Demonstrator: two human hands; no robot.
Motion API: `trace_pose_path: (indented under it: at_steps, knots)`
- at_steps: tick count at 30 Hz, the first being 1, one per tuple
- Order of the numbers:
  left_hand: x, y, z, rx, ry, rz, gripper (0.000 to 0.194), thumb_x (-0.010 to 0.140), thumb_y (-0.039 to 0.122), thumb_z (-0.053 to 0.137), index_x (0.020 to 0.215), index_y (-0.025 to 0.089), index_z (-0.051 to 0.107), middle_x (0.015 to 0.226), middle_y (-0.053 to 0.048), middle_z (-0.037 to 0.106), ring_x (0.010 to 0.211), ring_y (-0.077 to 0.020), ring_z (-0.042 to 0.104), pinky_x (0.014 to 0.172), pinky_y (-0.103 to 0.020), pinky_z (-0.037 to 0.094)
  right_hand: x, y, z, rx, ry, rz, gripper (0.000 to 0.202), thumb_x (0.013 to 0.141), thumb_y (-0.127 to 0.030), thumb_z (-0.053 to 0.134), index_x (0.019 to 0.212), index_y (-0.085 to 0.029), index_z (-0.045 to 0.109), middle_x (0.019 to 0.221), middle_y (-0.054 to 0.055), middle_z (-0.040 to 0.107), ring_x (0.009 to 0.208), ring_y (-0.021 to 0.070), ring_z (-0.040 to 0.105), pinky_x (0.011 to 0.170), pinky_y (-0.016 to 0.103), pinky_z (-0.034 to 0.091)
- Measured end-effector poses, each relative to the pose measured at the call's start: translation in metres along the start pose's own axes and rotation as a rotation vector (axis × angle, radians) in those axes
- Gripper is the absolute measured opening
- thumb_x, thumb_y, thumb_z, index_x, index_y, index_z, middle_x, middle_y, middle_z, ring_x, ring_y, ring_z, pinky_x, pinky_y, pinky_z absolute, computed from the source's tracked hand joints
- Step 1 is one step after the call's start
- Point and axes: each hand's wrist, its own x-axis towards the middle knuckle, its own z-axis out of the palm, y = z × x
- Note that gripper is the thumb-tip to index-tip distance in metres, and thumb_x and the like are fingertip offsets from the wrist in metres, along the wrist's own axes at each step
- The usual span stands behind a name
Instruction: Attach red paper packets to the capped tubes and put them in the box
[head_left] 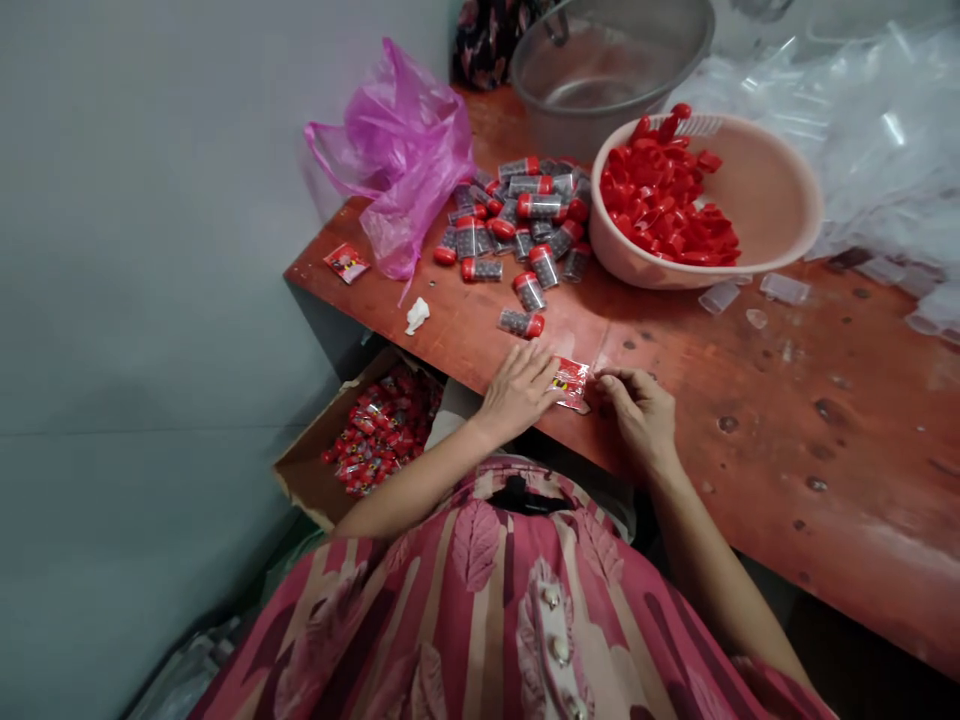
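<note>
Near the edge of the red wooden table point(885, 480), a red printed packet point(573, 376) lies partly under the flat, open left hand point(520, 382) and beside the curled right hand point(643, 410), whose grip is unclear.

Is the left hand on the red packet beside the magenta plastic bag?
No, the left hand lies partly over another red packet, beside the right hand.

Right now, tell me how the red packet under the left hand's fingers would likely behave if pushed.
The red packet lies flat, so it would probably slide rather than roll. Its shiny surface may feel slippery. Its creased look suggests a thin, floppy wrapper.
</note>
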Motion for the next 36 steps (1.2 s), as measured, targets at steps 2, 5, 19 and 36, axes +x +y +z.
trace_pose_path:
  at_steps: [2, 5, 19, 36]
  knots:
    - [0.004, 0.012, 0.012, -0.003, -0.035, -0.047, 0.041, 0.089, 0.035, 0.047, 0.121, 0.012, 0.056, 0.134, -0.015, 0.051, 0.133, -0.0291, 0.036, 0.109, -0.052, 0.03, -0.001, -0.001, 0.001, 0.006, -0.005, -0.002, 0.028, 0.083, -0.043, 0.055, 0.093, -0.019, 0.065, 0.081, 0.004, 0.068, 0.064, 0.0159, 0.062, 0.057, 0.03, 0.052]
    - [0.004, 0.013, 0.019, -0.026, -0.009, -0.096, 0.034, 0.091, 0.03, 0.044, 0.117, 0.015, 0.059, 0.132, -0.013, 0.054, 0.132, -0.0267, 0.037, 0.109, -0.052, 0.031, -0.002, -0.004, 0.003, 0.02, -0.011, -0.006, 0.028, 0.082, -0.043, 0.055, 0.092, -0.019, 0.065, 0.083, 0.005, 0.068, 0.066, 0.0164, 0.063, 0.059, 0.03, 0.053]
    - [0.006, 0.016, 0.003, -0.419, 0.198, -0.189, 0.029, 0.088, 0.029, 0.05, 0.112, 0.019, 0.062, 0.121, -0.009, 0.063, 0.123, -0.0212, 0.05, 0.107, -0.045, 0.038, 0.019, -0.034, 0.022, 0.234, -0.096, 0.097, 0.039, 0.071, -0.046, 0.067, 0.099, -0.02, 0.057, 0.068, -0.001, 0.063, 0.054, 0.0144, 0.059, 0.046, 0.025, 0.047]
    - [-0.016, 0.001, -0.016, -1.432, 0.111, -0.954, 0.037, 0.061, 0.046, 0.075, 0.062, 0.011, 0.066, 0.058, -0.002, 0.065, 0.055, -0.0124, 0.062, 0.062, -0.027, 0.054, 0.066, -0.069, 0.048, -0.215, -0.367, -0.29, 0.026, 0.083, -0.041, 0.056, 0.091, -0.018, 0.064, 0.079, 0.004, 0.068, 0.068, 0.0171, 0.061, 0.063, 0.029, 0.045]
